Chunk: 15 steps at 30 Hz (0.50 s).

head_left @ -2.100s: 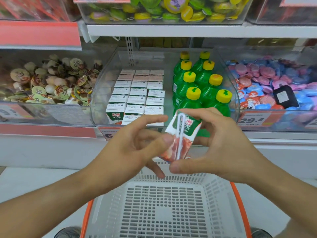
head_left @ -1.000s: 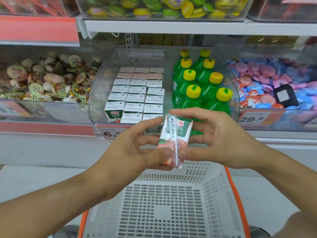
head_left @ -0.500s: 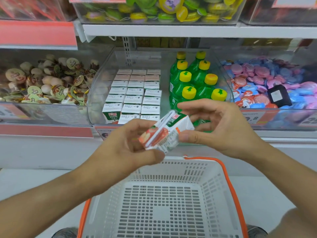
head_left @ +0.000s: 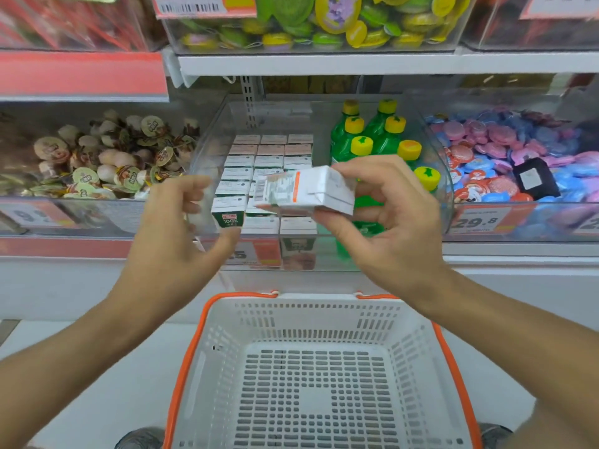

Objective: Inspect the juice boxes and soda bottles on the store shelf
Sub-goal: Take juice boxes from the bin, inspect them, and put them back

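White card is now turned toward the camera: the juice box is held on its side by the right hand alone, pinched between thumb below and fingers above, in front of the clear bin on the shelf. Half a second ago the box was shared between both hands with its red fruit panel shown; that panel is no longer seen, and the printed back with a barcode and an orange stripe is presented instead. The left hand has been taken off the box and is held just beside it with fingers loosely curled, holding nothing. The small print is too blurred to be read.

For the task, this is judged to mean that the box has been rotated through another face, so the check of this one carton is well along, perhaps near its end. The remaining juice boxes are stacked in rows in the left part of the bin, and the green soda bottles with yellow caps are stood in the right part, behind the raised hand; none of these is touched. The white basket with the orange rim is seen below the hands. The bottles are judged still to be inspected.
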Each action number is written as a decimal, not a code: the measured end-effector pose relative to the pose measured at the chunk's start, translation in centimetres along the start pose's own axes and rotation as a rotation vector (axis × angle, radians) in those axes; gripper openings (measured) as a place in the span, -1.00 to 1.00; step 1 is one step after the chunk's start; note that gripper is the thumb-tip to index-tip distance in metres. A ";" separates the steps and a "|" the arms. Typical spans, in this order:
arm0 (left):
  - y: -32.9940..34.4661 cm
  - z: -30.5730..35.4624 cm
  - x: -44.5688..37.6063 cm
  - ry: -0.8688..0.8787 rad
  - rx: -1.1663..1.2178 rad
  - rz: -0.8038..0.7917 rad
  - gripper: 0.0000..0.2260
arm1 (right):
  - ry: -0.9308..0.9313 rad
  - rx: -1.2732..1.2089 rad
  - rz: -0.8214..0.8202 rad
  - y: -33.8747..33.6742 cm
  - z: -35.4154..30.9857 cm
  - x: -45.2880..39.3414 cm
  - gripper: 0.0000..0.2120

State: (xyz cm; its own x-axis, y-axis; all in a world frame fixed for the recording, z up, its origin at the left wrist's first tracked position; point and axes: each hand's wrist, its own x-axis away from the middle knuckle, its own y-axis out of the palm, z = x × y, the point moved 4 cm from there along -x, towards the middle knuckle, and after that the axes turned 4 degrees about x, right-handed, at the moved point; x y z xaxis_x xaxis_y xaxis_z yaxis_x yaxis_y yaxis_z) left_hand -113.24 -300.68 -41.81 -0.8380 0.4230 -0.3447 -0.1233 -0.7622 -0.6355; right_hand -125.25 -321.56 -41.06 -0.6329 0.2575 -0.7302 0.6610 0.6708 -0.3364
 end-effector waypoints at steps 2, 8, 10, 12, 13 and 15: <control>0.1 -1.0 -0.4 0.107 -0.205 -0.028 -0.18 | -0.021 0.013 -0.013 2.0 -0.1 -0.9 -0.62; 0.9 -4.3 -1.4 0.055 -0.096 -0.012 -0.05 | -0.028 0.149 -0.145 8.9 0.3 -3.4 -0.65; 0.9 -4.7 -1.4 0.061 -0.057 0.008 -0.07 | -0.004 0.214 -0.267 10.4 0.5 -4.0 -0.67; 1.0 -4.7 -1.5 0.074 -0.004 0.002 -0.08 | 0.052 0.287 -0.408 11.5 0.7 -4.4 -0.69; 1.1 -4.7 -1.5 0.074 0.015 -0.001 -0.09 | 0.080 0.318 -0.464 12.0 0.8 -4.7 -0.68; 1.1 -4.8 -1.5 0.067 0.022 -0.003 -0.08 | 0.125 0.364 -0.571 12.8 1.1 -5.4 -0.66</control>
State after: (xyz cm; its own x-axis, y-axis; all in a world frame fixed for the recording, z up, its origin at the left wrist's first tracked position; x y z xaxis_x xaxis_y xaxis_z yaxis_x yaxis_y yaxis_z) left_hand -109.50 -299.81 -45.33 -0.8001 0.4565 -0.3892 -0.1378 -0.7713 -0.6213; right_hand -112.91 -315.16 -42.08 -0.9496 0.0256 -0.3124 0.2894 0.4548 -0.8423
